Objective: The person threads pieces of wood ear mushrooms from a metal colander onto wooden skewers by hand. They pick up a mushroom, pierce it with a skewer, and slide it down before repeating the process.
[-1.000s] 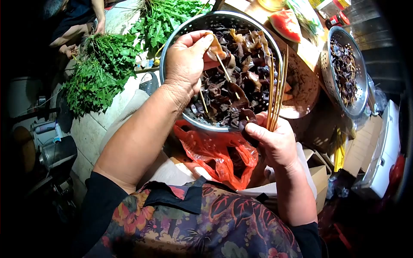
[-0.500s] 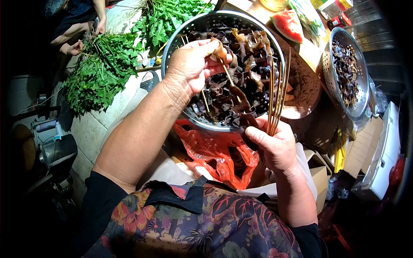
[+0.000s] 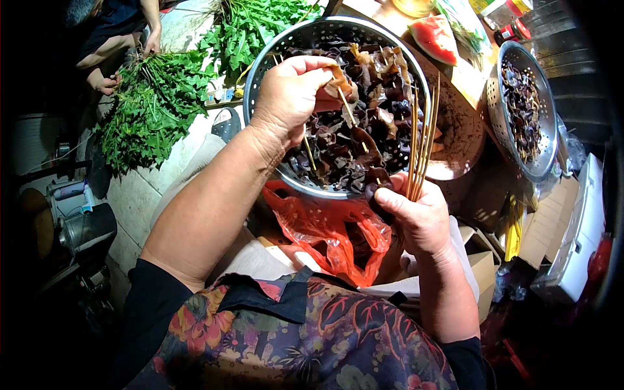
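My left hand (image 3: 286, 97) pinches a brown piece of wood ear mushroom (image 3: 338, 80) at the upper tip of a thin bamboo skewer (image 3: 349, 114). Further down that skewer are darker wood ear pieces (image 3: 368, 143). My right hand (image 3: 421, 221) grips its lower end, with a dark piece by the thumb, and also clasps several bare skewers (image 3: 424, 146) that point upward. Beneath both hands is a metal colander (image 3: 259, 75) full of wood ears, some on skewers. The right fingers are partly hidden.
A red plastic bag (image 3: 325, 231) lies below the colander. At right, a second colander (image 3: 492, 97) holds skewered wood ears. A watermelon slice (image 3: 434, 40) rests on a wooden surface. Top left, another person's hand (image 3: 107, 84) touches leafy greens (image 3: 153, 114). A white box (image 3: 575, 234) stands at right.
My left hand has shifted slightly right, its fingers now folded over the wood ear piece at the skewer tip. My right hand and the bare skewers have tilted slightly. The other person's hand moved a little.
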The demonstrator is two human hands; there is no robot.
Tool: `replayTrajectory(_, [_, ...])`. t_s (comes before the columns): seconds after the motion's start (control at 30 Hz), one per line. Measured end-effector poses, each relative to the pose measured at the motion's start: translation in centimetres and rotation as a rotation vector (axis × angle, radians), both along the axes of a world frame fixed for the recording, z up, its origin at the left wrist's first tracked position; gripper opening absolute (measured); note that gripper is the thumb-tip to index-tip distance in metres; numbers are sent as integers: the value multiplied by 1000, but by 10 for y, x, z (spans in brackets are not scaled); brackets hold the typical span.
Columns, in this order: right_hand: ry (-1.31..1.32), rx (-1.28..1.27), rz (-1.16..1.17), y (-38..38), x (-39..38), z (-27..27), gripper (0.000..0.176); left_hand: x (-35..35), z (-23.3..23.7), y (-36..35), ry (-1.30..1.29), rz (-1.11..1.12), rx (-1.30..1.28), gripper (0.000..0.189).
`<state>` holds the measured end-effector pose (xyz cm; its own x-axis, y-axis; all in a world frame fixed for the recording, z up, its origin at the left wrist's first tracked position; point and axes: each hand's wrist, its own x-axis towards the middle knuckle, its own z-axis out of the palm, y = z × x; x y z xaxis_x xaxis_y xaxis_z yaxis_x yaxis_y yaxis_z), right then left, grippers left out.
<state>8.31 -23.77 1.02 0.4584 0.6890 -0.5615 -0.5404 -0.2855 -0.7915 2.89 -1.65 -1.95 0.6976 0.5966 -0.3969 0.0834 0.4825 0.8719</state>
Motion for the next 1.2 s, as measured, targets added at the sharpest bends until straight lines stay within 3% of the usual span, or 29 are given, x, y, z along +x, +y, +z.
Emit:
replayTrajectory(0.2, [17, 16, -16, 2, -1, -1, 12, -1, -1, -3, -3, -84, 148, 21])
replayTrajectory(0.4, [6, 8, -46, 3, 1, -3, 15, -2, 5, -15, -48, -63, 52, 33])
replayTrajectory(0.67, [137, 33, -91, 5, 2, 0, 15, -6, 9, -22, 4, -261, -78, 26])
replayTrajectory(1.0, [150, 80, -171, 2, 7, 4, 14, -4, 10, -11, 45, -233, -141, 33])
replayTrajectory(1.07, [121, 122, -254, 3, 11, 6, 11, -1, 12, -3, 62, -107, -40, 31])
replayTrajectory(1.2, [72, 66, -266, -5, 18, 7, 11, 3, -23, 6, 160, -218, 363, 16])
